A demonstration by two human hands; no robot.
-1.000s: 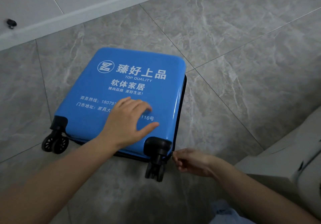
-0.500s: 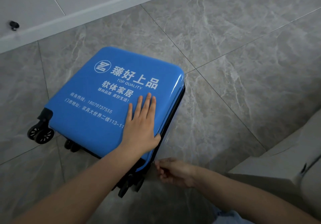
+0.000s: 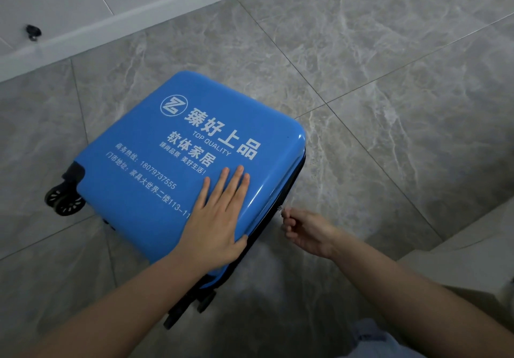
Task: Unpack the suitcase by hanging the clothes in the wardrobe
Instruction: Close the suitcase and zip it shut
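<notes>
The left hand (image 3: 215, 218) lies flat on the blue suitcase (image 3: 155, 179), and at its 3 o'clock side the right hand (image 3: 306, 231) pinches the zipper pull (image 3: 281, 208).

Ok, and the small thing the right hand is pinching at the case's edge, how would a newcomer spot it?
Start at the blue suitcase lying flat on the grey tiled floor. Follow its dark right side seam toward the camera to where the right hand meets it. The zipper pull is the tiny pale metallic tab at those fingertips, unlike the black wheels.
</notes>
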